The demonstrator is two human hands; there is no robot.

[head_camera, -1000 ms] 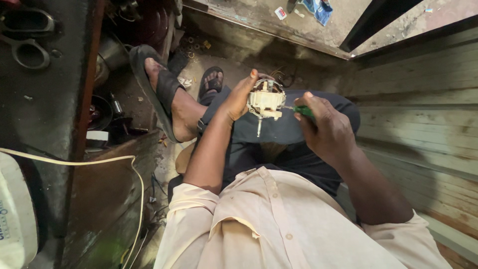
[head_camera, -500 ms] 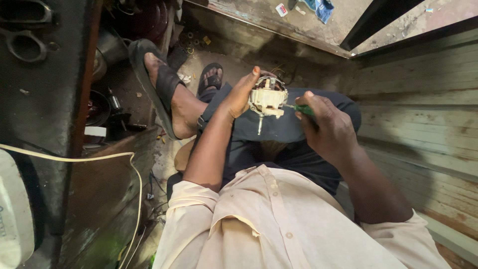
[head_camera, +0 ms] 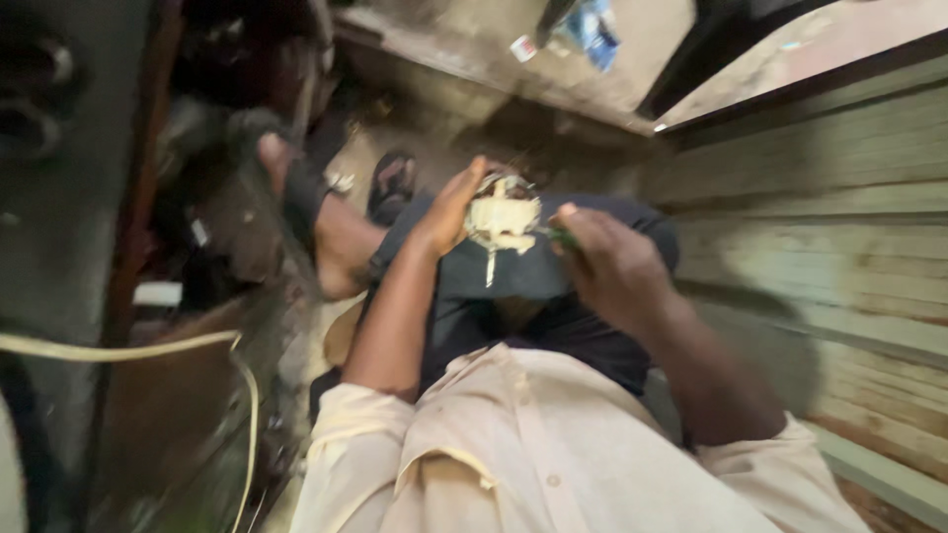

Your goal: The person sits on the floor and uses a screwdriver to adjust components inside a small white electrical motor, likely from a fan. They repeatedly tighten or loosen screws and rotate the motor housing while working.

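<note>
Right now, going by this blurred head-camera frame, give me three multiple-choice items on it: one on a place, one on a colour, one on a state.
1. Where is the small cream-white part?
A. On the floor by the sandal
B. Over the lap, between the two hands
C. On the plank wall

2. What colour is the tool handle in the right hand?
A. Green
B. Red
C. Yellow

3. How does the left hand stand to the part?
A. Well apart from it
B. Flat on the knee
C. Closed on its side, holding it up

Answers:
1 B, the part sits above the dark trousers with a hand on each side.
2 A, a green end shows at the right hand's fingers.
3 C, the thumb and fingers wrap the part's left edge.
</note>
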